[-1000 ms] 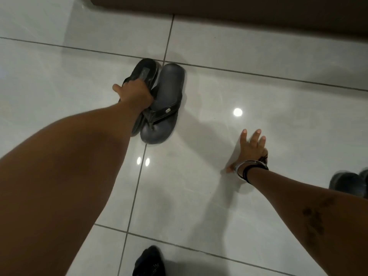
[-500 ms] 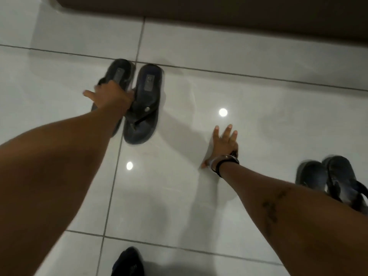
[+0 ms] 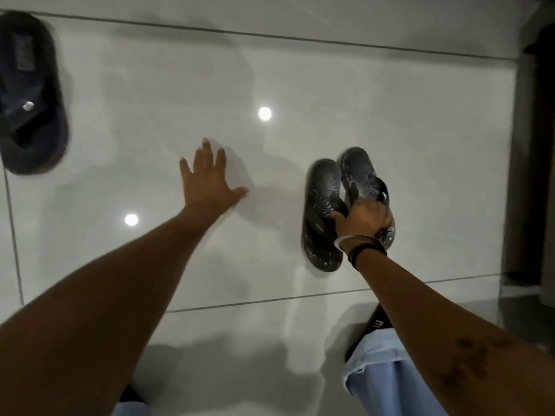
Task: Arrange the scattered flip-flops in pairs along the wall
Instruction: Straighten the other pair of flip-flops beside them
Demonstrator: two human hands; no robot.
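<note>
A pair of dark patterned flip-flops (image 3: 326,205) lies side by side on the pale tiled floor at centre right. My right hand (image 3: 362,219) grips them by their straps, fingers curled round the thongs. My left hand (image 3: 208,181) is spread flat with straight fingers over the bare tile in the middle, holding nothing. A plain dark flip-flop (image 3: 28,94) lies at the far left edge, blurred, with only one sandal of it in view.
A dark vertical edge of furniture or a door frame (image 3: 531,163) runs down the right side. Grout lines cross the glossy floor (image 3: 150,85), which shows two light reflections. My jeans leg (image 3: 390,373) and a dark sock sit at the bottom right.
The view swung right. My left hand let go of the plain dark pair and now lies open on the tile. My right hand left the floor and took hold of the patterned pair.
</note>
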